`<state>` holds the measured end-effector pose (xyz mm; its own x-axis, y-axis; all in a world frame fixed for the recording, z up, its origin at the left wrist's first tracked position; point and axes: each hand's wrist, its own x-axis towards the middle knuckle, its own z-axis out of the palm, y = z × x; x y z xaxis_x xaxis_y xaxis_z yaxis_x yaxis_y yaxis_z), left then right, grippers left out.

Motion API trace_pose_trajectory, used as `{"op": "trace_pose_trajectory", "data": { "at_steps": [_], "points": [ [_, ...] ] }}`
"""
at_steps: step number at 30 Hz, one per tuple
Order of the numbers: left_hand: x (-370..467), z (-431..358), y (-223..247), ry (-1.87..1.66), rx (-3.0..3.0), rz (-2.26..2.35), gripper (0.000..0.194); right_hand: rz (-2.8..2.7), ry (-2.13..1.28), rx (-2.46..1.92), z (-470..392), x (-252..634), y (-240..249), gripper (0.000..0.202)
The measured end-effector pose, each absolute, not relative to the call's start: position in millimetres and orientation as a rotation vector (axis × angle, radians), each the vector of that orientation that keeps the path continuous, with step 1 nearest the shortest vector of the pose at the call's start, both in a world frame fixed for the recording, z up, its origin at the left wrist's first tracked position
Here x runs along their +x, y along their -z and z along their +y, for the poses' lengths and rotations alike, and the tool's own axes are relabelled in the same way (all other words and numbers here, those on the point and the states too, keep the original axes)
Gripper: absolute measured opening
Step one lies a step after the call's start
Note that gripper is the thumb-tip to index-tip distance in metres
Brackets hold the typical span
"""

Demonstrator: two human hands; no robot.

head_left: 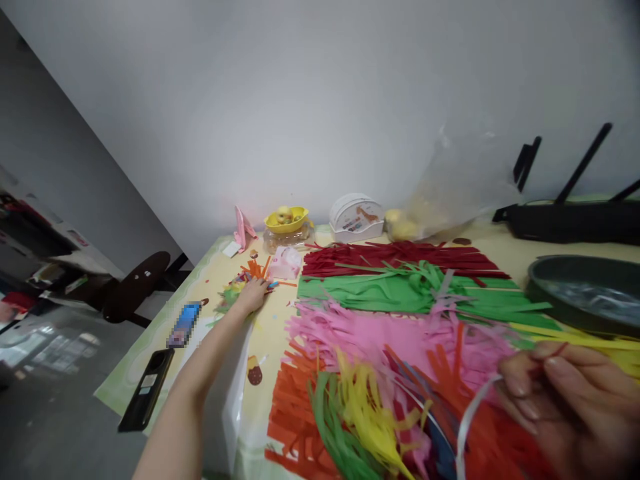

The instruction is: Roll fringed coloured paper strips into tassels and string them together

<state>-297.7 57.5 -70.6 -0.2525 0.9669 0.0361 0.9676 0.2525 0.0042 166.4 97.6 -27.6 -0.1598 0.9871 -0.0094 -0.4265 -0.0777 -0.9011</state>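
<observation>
My right hand (567, 400) is closed in a pinch at the right front. A white string (470, 417) runs from its fingers down to a bunch of fringed paper tassels in yellow (373, 413), green (340, 427) and red. My left hand (254, 295) stretches far forward to a small heap of colourful paper scraps (231, 295), by orange strips (256, 269) and a small blue piece. Its fingers are small and partly hidden. Between the hands lie fringed paper sheets: dark red (395, 257), green (360, 295), pink (385, 333) and orange (295, 407).
A dark round pan (585, 293) and a black router (575, 220) stand at the right. Along the wall are a white holder (357, 223), a yellow dish (286, 221), a plastic bag (450, 193) and a pink stand (243, 228). Two phones, one black (145, 390), lie on the left.
</observation>
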Motion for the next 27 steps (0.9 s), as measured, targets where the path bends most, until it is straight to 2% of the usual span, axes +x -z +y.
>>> {"op": "trace_pose_trajectory", "data": {
  "at_steps": [4, 9, 13, 18, 20, 25, 27],
  "points": [
    [-286, 50, 55, 0.414, -1.708, -2.551, 0.027, -0.911, -1.551, -0.782, 99, 164, 25, 0.030],
    [-259, 36, 6, 1.054, -1.483, -2.490, 0.026, -0.949, -1.520, -0.730, 98, 162, 15, 0.032],
    [-198, 20, -28, 1.509, -1.635, -2.385, 0.034, -1.140, -1.527, -0.756, 94, 165, 13, 0.026],
    [-92, 1, -39, 2.096, -2.015, -2.278, 0.038, -1.515, -1.403, -0.717, 77, 164, -6, 0.023],
    [-55, -1, -41, 2.191, -2.114, -2.246, 0.034, -1.639, -1.346, -0.634, 70, 160, -20, 0.024],
    [-4, 7, -45, 2.018, -2.170, -2.199, 0.023, -1.786, -1.282, -0.539, 74, 157, -47, 0.021],
    [2, 14, -45, 2.137, -2.167, -2.176, 0.023, -1.783, -1.292, -0.513, 84, 161, -51, 0.021]
  ]
}}
